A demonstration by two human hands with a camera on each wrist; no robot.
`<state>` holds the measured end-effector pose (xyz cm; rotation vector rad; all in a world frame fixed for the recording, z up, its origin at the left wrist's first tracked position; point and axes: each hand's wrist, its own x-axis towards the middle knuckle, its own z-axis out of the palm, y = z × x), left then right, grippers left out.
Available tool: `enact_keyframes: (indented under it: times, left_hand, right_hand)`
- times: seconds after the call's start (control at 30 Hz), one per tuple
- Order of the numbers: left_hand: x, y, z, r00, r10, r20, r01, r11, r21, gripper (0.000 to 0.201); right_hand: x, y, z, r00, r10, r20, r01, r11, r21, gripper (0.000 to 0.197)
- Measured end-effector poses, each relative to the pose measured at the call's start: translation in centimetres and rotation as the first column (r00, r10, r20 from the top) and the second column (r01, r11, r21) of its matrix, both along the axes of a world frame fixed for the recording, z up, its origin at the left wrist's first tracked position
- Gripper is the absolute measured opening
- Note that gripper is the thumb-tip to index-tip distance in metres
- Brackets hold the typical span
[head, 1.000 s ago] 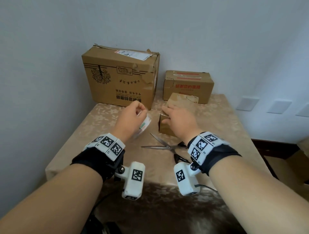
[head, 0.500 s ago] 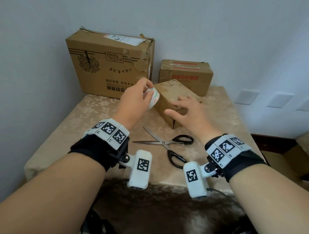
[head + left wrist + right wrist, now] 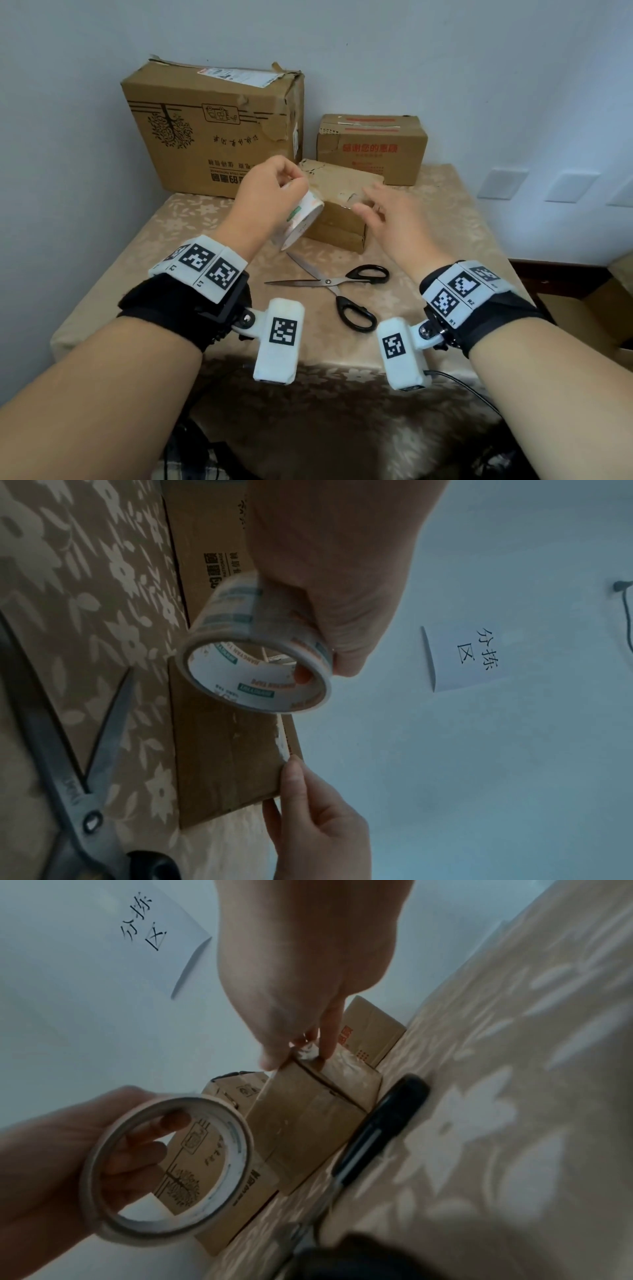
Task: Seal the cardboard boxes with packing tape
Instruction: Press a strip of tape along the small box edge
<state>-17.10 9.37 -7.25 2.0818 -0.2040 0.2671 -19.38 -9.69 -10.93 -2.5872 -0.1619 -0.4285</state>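
Left hand (image 3: 270,202) grips the clear printed packing tape roll (image 3: 301,221), fingers through its core, above the table. Right hand (image 3: 394,222), fingers loosely extended, touches the small brown cardboard box (image 3: 342,219) top edge on the floral tablecloth (image 3: 191,222).

My left hand (image 3: 270,202) is raised, fingers curled in a closed grip, thumb on top. My right hand (image 3: 394,219) reaches forward to its right, fingers loosely spread, forearms both extended.
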Motion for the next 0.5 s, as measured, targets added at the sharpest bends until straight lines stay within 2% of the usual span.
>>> enact_keyframes:
  times: [0.07, 0.2, 0.27, 0.33, 0.4, 0.5]
  left_hand:
    - [-0.1, -0.2, -0.1, 0.999, -0.006, -0.041, 0.005, 1.0, -0.023, 0.008]
    - [-0.3, -0.4, -0.2, 0.988, -0.055, -0.143, 0.043, 0.995, -0.085, 0.007]
    - [-0.4, -0.6, -0.3, 0.978, -0.092, -0.185, 0.074, 0.992, -0.102, 0.007]
    - [-0.6, -0.9, -0.3, 0.968, -0.149, -0.2, 0.125, 0.984, -0.126, 0.005]
    - [-1.0, -1.4, -0.2, 0.963, -0.199, -0.181, 0.175, 0.975, -0.138, 0.005]
    - [-1.4, -2.0, -0.2, 0.956, -0.245, -0.164, 0.222, 0.964, -0.148, 0.013]
  right_hand:
    - [0.1, 0.3, 0.0, 1.0, 0.011, -0.003, -0.011, 0.997, -0.079, 0.037]
    - [0.0, 0.1, -0.2, 0.999, 0.044, 0.02, -0.044, 0.999, -0.024, 0.033]
    - [-0.1, 0.0, 0.4, 0.996, 0.068, 0.059, -0.072, 0.995, 0.071, 0.031]
    - [-0.4, 0.3, 1.8, 0.991, 0.094, 0.099, -0.114, 0.966, 0.23, 0.033]
    - [-0.4, 0.6, 3.3, 0.991, 0.132, 0.022, -0.131, 0.926, 0.354, 0.03]
    - [-0.5, 1.2, 4.2, 0.968, 0.217, -0.125, -0.134, 0.871, 0.473, 0.009]
